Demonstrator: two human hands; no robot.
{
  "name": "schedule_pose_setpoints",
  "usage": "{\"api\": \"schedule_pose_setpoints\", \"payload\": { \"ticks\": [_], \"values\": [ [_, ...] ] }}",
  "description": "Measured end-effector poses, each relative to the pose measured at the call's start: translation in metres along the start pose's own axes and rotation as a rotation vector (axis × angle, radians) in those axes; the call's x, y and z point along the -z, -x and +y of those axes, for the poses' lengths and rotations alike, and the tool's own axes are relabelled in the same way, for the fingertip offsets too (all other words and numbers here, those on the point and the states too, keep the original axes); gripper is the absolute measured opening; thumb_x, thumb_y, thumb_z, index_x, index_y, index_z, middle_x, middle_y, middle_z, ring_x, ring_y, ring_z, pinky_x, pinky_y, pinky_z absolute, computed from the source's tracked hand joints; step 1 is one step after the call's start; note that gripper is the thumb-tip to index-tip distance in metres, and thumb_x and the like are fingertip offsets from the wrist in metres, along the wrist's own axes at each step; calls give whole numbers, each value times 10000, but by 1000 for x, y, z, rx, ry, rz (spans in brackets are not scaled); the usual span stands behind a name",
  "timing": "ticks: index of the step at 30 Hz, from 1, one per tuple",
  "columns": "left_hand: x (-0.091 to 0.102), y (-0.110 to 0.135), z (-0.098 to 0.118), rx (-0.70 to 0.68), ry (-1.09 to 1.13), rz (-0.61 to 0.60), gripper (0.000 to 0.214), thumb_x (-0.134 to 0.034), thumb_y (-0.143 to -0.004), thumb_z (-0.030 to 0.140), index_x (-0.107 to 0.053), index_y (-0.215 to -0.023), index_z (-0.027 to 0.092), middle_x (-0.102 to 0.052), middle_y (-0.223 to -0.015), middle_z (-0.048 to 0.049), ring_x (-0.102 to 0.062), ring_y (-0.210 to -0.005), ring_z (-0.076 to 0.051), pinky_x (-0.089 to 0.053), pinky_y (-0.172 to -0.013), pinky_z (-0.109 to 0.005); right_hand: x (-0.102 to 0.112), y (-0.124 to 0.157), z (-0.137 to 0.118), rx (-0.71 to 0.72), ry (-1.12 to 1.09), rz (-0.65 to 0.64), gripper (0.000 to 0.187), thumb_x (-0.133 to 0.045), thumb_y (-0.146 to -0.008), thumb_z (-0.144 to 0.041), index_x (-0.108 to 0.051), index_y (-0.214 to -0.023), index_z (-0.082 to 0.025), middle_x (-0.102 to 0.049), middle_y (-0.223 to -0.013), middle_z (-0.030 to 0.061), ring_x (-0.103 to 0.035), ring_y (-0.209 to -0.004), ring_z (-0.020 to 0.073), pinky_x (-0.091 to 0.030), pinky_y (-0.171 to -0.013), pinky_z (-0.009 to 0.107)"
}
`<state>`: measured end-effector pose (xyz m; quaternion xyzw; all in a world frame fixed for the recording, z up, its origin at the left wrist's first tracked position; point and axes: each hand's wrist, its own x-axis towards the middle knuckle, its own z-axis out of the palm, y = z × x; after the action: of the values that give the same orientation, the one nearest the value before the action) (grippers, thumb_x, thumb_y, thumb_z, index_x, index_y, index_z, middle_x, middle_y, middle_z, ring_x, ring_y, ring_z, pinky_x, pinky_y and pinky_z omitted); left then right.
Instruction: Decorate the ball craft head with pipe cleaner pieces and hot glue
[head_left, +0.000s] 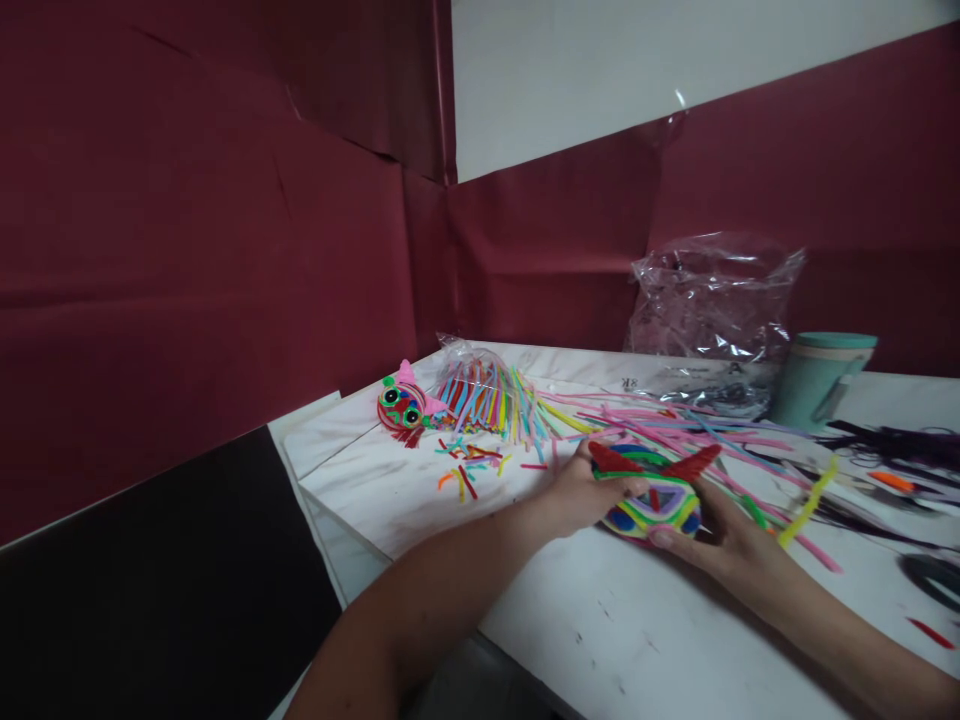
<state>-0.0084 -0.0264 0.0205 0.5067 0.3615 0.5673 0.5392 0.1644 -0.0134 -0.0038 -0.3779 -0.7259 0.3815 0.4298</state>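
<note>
1 clear bag (454,348), multicoloured pipe cleaners (474,396) inside; 1 teal cup (808,388), contents hidden; 1 horned pipe-cleaner head (654,500), pinched between left hand (583,494) and right hand (718,542).

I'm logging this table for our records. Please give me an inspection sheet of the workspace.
Surface: white marbled table, dark marks near its front edge.
Job's things: colourful craft face with red pointed ears; second craft face farther left.
Clutter: strewn pipe cleaners, short pieces, clear bag, green cup.
Hands: left hand and right hand both hold the colourful craft face, thumbs on its front.
Cables: nothing seen.
Surroundings: dark red wall covering, black panel at left.
</note>
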Motion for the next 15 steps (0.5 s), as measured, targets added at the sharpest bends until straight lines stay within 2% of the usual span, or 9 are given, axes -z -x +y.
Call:
{"api": "schedule_pose_setpoints", "payload": {
  "ticks": [6,8,10,12,15],
  "values": [
    [2,1,7,-1,-108,27,470,-764,-630,425,-619,-997,169,-680,-1018,-99,-620,-958,-258,-471,-880,-412,3,3,-14,-9,-16,-21,631,-712,-685,-501,-491,-1187,-190,-683,-1077,105,-646,-959,275,-537,-821,390],
    [3,0,11,-70,-61,39,488,-739,-655,464,-591,-1022,178,-658,-1086,-101,-593,-1031,-254,-454,-912,-384,3,2,-19,-26,-92,-7,640,-711,-687,-506,-500,-1204,-193,-678,-1093,97,-630,-1000,276,-512,-868,409],
    [4,-1,11,-92,-27,-5,495,-720,-683,464,-563,-1065,189,-638,-1132,-95,-570,-1078,-244,-438,-932,-362,3,0,-20,-34,-197,-1,634,-716,-687,-506,-514,-1199,-192,-667,-1125,99,-615,-1032,278,-488,-903,426],
    [4,-3,9,-79,-4,-92,525,-736,-687,399,-525,-1121,193,-628,-1145,-93,-579,-1057,-240,-449,-909,-360,4,-2,-18,-48,-252,13,621,-723,-689,-495,-526,-1194,-192,-657,-1147,99,-602,-1056,279,-468,-929,437],
    [5,-5,5,-47,-31,-147,680,-809,-593,257,-474,-1182,200,-596,-1191,-99,-574,-1065,-251,-444,-913,-372,5,-4,-13,-67,-291,35,631,-738,-679,-482,-530,-1205,-202,-658,-1142,95,-600,-1059,280,-461,-933,445]
  ]
}}
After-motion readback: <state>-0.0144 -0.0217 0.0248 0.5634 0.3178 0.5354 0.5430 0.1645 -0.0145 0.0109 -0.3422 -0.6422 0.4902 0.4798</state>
